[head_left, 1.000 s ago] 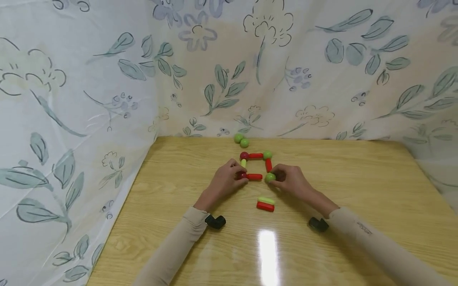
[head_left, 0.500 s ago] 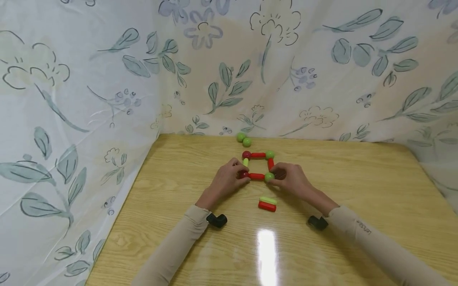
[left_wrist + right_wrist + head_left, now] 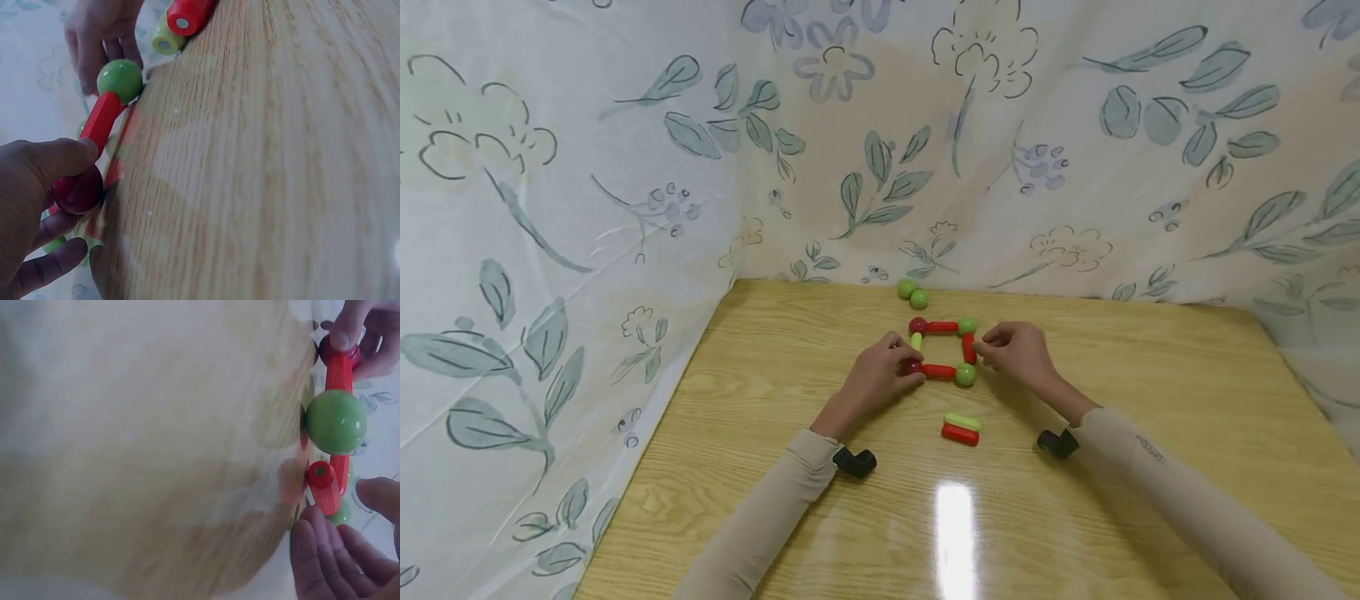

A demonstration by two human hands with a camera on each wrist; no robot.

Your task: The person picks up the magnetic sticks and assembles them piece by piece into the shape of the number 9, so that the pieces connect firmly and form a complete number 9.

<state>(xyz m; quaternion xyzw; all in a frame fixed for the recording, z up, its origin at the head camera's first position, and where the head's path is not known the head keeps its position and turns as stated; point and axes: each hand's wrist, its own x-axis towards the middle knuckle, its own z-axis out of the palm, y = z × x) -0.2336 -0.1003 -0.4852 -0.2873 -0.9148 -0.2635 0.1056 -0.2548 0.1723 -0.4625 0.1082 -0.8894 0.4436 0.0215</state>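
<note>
A square of magnetic sticks and balls lies on the table. My left hand (image 3: 880,373) pinches its near-left dark red ball (image 3: 78,190), the thumb reaching onto the front red stick (image 3: 938,372). That stick meets the near green ball (image 3: 966,375). My right hand (image 3: 1018,354) is at the right-side red stick (image 3: 969,348), fingers extended beside it and thumb apart from it in the right wrist view. This stick's near end (image 3: 320,473) shows, off the near green ball. A yellow-green stick (image 3: 916,342) forms the left side; the back has a red stick (image 3: 942,327).
In front of the square, a loose yellow-green stick (image 3: 962,422) and a loose red stick (image 3: 960,435) lie side by side. Two green balls (image 3: 907,288) sit behind it, near the floral cloth (image 3: 850,125). Light glares on the table (image 3: 775,517) nearer me.
The near green ball came against the front red stick's end. My right hand then let go of that ball and moved back to the right-side red stick. My left hand stayed put.
</note>
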